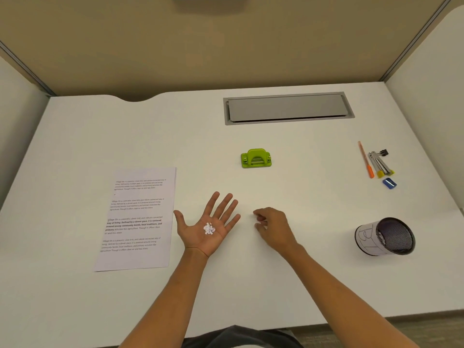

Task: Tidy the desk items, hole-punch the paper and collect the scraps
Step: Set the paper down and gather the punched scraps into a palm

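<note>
Fingers of the left hand (206, 226) were spread wide, palm up, cupping a small heap of white paper scraps (209, 229) in its hollow. Left of that hand, a printed sheet of paper (136, 219) lay flat on the white desk (75, 297). The right hand (272, 228) hung just beside the left, palm down, its fingers curled loosely with thumb and forefinger near each other; whether they pinched a scrap could not be told. Beyond the hands sat a green hole punch (256, 158). Farther right lay an orange pen (365, 159), a stapler (380, 164), a black binder clip (383, 152) and a blue sharpener (389, 183), with a mesh pen cup (385, 236) tipped on its side nearer the front.
</note>
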### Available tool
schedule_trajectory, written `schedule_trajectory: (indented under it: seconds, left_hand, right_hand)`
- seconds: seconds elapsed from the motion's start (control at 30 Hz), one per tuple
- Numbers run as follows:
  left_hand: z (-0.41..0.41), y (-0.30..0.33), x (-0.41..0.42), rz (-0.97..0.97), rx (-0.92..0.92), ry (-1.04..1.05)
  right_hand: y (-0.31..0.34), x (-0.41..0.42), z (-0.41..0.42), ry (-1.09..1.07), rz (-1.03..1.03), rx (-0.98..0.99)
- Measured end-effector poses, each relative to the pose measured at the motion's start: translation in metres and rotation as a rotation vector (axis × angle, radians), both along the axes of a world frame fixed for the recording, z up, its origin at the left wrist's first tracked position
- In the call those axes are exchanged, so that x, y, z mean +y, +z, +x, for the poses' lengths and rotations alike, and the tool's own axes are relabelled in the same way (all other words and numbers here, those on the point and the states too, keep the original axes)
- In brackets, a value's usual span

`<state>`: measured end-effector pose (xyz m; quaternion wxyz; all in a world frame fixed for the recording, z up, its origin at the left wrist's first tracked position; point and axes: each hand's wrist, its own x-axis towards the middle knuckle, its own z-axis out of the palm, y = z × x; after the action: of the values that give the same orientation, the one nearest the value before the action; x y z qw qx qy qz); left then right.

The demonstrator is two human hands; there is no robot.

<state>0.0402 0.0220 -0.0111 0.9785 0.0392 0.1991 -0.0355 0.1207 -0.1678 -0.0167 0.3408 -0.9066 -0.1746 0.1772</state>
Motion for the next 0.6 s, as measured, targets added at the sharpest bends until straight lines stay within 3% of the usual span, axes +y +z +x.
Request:
schedule_trajectory:
  seconds: [0.1, 0.27, 0.47, 0.6]
  left_hand:
    - [0.0, -0.001, 0.004, -0.005, -0.018, -0.009]
    - [0.002, -0.003, 0.007, 0.016, -0.009, -0.01]
    - [0.001, -0.003, 0.008, 0.001, -0.022, -0.011]
    - [0.0, -0.003, 0.006, 0.005, -0.019, -0.016]
  right_hand:
    - [-0.001, -0.012, 0.009, 0.007, -0.069, -0.083]
    - [-0.007, -0.005, 0.011, 0.328, -0.333, -0.184]
    - [-0.02, -0.007, -0.001, 0.166, -0.332, -0.266]
    - [-0.019, -0.005, -0.007, 0.223, -0.461, -0.322]
